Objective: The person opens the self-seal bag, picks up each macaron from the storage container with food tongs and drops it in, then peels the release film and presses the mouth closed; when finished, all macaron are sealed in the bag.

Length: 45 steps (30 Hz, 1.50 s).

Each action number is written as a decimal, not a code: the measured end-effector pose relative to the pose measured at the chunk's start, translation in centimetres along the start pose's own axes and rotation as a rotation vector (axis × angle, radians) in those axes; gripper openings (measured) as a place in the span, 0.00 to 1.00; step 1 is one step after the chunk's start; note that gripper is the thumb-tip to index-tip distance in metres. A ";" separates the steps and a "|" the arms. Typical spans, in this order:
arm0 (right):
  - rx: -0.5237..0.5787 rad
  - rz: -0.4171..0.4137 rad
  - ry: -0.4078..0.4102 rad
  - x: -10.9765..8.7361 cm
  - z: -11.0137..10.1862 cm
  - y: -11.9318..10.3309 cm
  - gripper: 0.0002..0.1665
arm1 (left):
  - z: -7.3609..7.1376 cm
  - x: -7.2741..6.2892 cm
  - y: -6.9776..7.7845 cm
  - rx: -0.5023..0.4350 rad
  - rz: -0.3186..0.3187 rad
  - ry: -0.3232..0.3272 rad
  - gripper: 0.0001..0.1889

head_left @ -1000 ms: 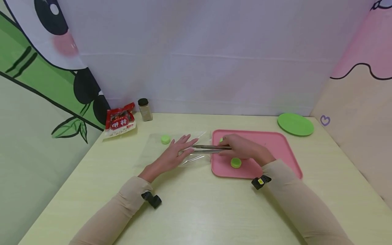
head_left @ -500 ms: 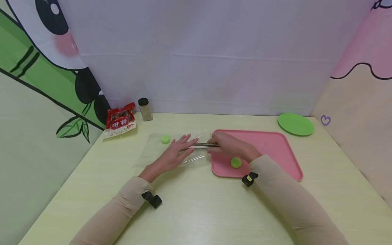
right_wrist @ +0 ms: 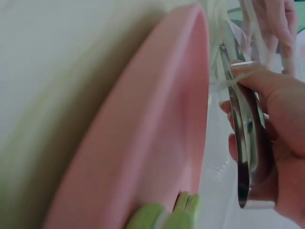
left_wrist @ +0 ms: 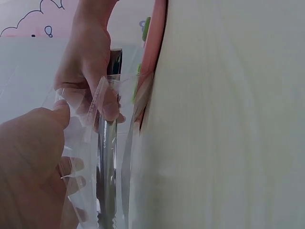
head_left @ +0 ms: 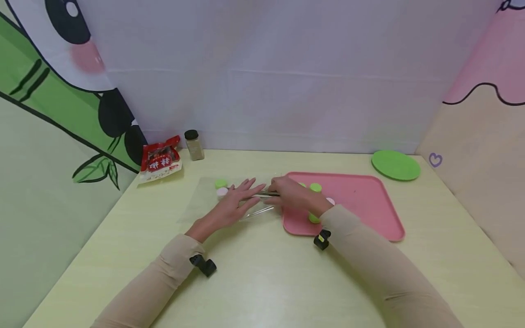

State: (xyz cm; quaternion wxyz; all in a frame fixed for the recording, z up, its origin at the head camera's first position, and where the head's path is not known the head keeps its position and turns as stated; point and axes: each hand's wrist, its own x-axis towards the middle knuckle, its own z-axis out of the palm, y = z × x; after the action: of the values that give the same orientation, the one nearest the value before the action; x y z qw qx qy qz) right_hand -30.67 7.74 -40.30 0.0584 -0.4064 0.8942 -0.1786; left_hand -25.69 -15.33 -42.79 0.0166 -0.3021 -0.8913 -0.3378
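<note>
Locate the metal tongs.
In the head view, the metal tongs are at the left edge of the pink tray, held in the right hand, their front end inside the clear plastic bag by the left hand.

It looks like a booth dressed for filming: cartoon-printed panels point(head_left: 82, 68) stand behind and beside a pale counter point(head_left: 262, 282), and small black cameras point(head_left: 209, 268) sit at the sleeves point(head_left: 135, 284). Metal tongs point(right_wrist: 260, 164), a black-lidded jar point(head_left: 194, 148) near the counter's far left corner and a green plate point(head_left: 396, 165) at the far right corner lend it a kitchen look.
</note>
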 end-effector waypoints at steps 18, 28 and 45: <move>0.105 0.018 0.036 1.8 1.0 -1.5 0.23 | -0.1 0.0 -0.3 -0.017 0.024 0.024 0.26; 0.115 -0.034 0.085 2.1 1.8 -1.4 0.24 | -0.2 -0.1 0.0 -0.023 0.019 0.014 0.26; 0.177 0.067 0.023 -1.9 -1.7 1.1 0.21 | -0.1 0.2 -0.2 0.010 0.017 0.010 0.25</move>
State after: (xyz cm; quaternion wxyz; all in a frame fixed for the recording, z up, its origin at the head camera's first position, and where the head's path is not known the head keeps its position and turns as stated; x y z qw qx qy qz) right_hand -30.61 10.35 -39.25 0.0896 -0.3676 0.8886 -0.2593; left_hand -25.99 -15.42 -42.77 0.0252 -0.3077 -0.8904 -0.3345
